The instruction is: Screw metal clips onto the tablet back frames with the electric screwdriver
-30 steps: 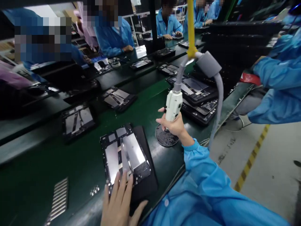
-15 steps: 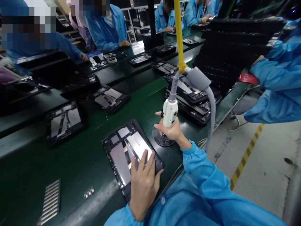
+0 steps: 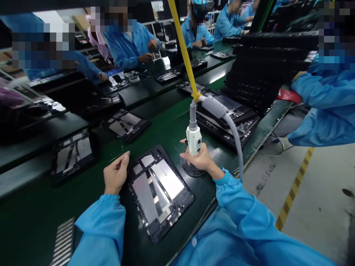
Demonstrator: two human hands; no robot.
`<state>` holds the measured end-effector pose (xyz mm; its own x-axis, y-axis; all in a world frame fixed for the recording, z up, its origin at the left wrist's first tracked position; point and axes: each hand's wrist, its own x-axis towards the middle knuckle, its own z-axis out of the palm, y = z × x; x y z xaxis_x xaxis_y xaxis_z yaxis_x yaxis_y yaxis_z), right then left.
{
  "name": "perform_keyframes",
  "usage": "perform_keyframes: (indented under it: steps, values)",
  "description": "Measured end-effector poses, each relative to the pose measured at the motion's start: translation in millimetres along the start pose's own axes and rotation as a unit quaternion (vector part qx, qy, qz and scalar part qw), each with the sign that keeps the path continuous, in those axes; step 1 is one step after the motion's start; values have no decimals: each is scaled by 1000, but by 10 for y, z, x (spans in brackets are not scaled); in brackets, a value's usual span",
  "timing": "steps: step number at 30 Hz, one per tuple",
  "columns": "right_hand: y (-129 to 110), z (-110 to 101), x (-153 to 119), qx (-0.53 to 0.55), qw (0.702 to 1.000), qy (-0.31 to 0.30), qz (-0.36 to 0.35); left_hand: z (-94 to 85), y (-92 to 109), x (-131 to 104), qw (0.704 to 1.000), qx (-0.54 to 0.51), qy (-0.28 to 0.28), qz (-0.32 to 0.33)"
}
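My right hand (image 3: 196,157) is wrapped round a white electric screwdriver (image 3: 195,136), hung from a yellow strap (image 3: 183,40) with a grey hose behind. Its tip is hidden by my fingers, above a round black perforated tray (image 3: 191,170). My left hand (image 3: 115,174) hovers at the upper left edge of an opened tablet (image 3: 163,184), thumb and fingertips pressed together; whatever they pinch is too small to make out. The tablet lies with its inside up, showing silver panels, ribbon cables and a black frame.
More opened tablets lie on the green bench, one at far left (image 3: 73,153) and another behind (image 3: 126,125). Beyond the tray stands a tablet stack (image 3: 230,120), before a black rack (image 3: 266,70). A striped strip (image 3: 63,240) lies front left. Co-workers in blue sit around.
My left hand has lifted off the tablet's lower part and moved left to its upper left edge, its fingers closing together. My right hand stays on the screwdriver over the tray.
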<state>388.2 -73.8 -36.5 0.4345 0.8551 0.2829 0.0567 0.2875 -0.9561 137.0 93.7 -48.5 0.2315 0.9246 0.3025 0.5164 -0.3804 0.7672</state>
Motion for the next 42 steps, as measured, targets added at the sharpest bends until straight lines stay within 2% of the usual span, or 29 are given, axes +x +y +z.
perform_keyframes:
  steps: [3, 8, 11, 12, 14, 17, 20, 22, 25, 27, 30, 34, 37, 40, 42]
  values:
    - [6, 0, -9, -1, 1000, -8, 1, 107, -7, 120, 997, -38, -48, -52]
    - [19, -9, -30, 1, 1000, -6, 10, 273, 124, 137, 998, 27, -30, -57]
    - [45, -29, -39, -14, 1000, -4, -7, 217, 168, 175, 995, 66, -33, -72]
    - [54, -39, -42, -19, 1000, -6, -12, 134, 173, 190, 994, 75, -37, -75]
    - [68, -58, -44, -35, 999, -7, -28, -150, 180, 199, 992, 91, -39, -77]
    - [60, -72, -37, -61, 995, -1, -78, -787, 211, 62, 987, 134, -45, -81]
    - [-31, -55, -36, -70, 991, 11, -111, -1350, 250, -317, 966, 205, -130, -92]
    - [-138, -27, -47, -61, 991, 29, -112, -1524, 230, -652, 947, 230, -195, -109]
    - [-300, 34, -70, -62, 987, 24, -146, -1474, 112, -1127, 940, 234, -205, -143]
    - [-376, 94, -85, -65, 985, -5, -161, -1337, 20, -1358, 947, 228, -167, -155]
    - [-446, 224, -114, -25, 992, -44, -111, -1181, -70, -1532, 959, 180, -114, -189]
    - [-510, 499, -161, 22, 994, -84, -67, -1202, -94, -1498, 958, 38, -108, -263]
    - [-549, 774, -179, 43, 991, -117, -50, -1293, -105, -1379, 944, -24, -163, -287]
    - [-536, 1052, -161, 60, 989, -134, -28, -1327, -137, -1295, 936, 10, -230, -267]
    - [-474, 1204, -126, 63, 989, -134, -17, -1303, -156, -1300, 946, 80, -229, -217]
